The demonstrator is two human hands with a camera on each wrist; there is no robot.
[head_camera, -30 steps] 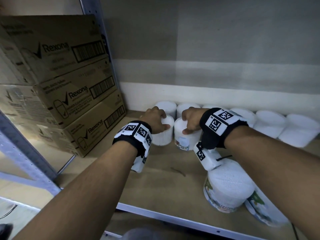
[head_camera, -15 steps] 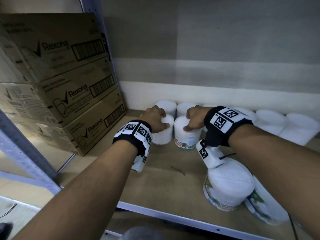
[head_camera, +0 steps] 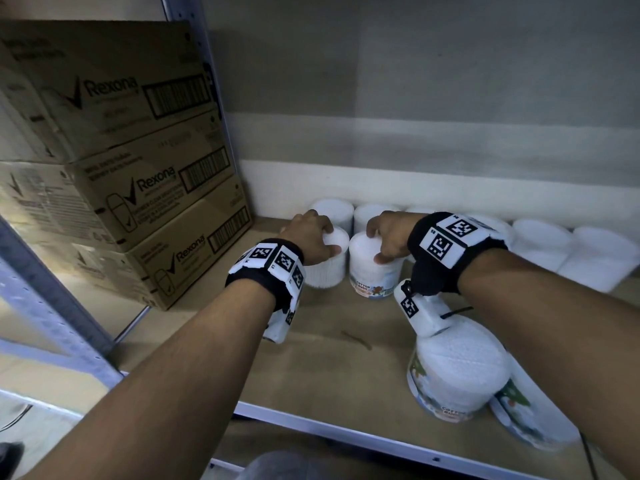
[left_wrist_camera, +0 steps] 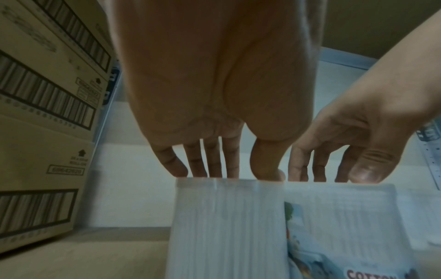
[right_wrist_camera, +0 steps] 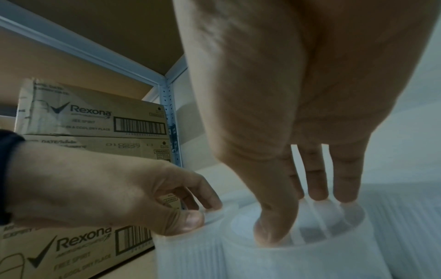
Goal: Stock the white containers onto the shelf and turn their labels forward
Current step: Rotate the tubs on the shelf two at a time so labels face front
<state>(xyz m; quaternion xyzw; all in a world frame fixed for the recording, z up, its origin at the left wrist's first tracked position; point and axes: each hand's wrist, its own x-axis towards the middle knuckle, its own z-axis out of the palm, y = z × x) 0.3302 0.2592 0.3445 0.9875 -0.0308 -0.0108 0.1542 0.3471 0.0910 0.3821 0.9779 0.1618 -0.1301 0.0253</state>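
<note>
Head cam: both hands sit on two white tubs side by side at approx 12 o'clock on the shelf (head_camera: 311,368), just in front of the back row of white containers (head_camera: 540,237).

Left hand (head_camera: 310,239) caps the left container (head_camera: 329,268) from above, fingers and thumb curled over its rim. No label shows on the facing side, so it prob needs more turn. Right hand (head_camera: 389,233) caps the right container (head_camera: 375,271) the same way, thumb at the near rim, fingers bent round the far edge. Its "COTTON BUDS" label already faces roughly front, a bit low.

Step in hand, I'd judge: twisting labels forward w/ both tubs already placed. Next move prob calls for rotating the left tub until its label comes round, w/o shoving it into its neighbour; they look touching or nearly so.

Pose: both forearms reach in from 6 o'clock, wrists bent down, palms over the lids.

Two more tubs (head_camera: 460,368) wait at 4 o'clock near the front edge. Rexona cartons (head_camera: 131,188) stacked at 9 o'clock.
</note>
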